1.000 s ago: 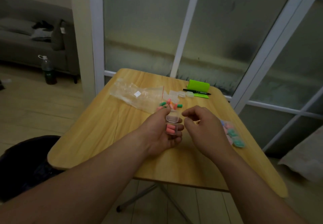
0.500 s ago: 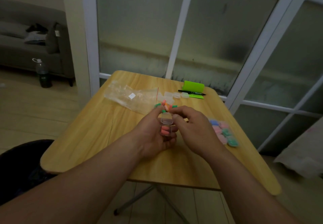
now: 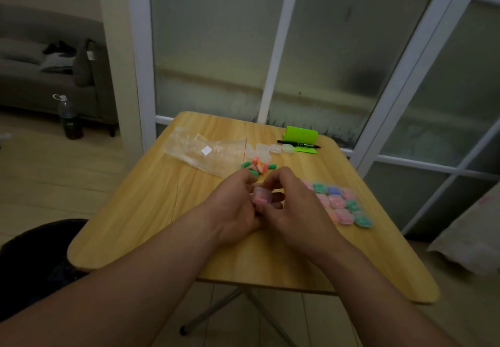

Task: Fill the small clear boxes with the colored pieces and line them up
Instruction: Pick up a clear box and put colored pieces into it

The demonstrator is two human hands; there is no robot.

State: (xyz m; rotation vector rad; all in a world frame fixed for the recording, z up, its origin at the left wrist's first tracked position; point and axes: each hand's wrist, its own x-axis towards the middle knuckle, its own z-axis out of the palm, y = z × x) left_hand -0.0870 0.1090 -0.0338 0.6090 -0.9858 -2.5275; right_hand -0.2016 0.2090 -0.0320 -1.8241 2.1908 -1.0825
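Both the left hand [image 3: 236,207] and right hand [image 3: 296,208] pinch a small clear box [image 3: 262,196] holding pink pieces. Loose colored pieces [image 3: 257,168] lie beyond that box; filled boxes [image 3: 345,207] sit to its right.

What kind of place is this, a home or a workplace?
Most likely a living room at home: a grey sofa stands at the back left, a bottle sits on the floor before it, and the small wooden table stands by frosted glass doors.

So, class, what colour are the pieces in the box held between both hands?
Pink, showing through the small clear box; the head view shows it.
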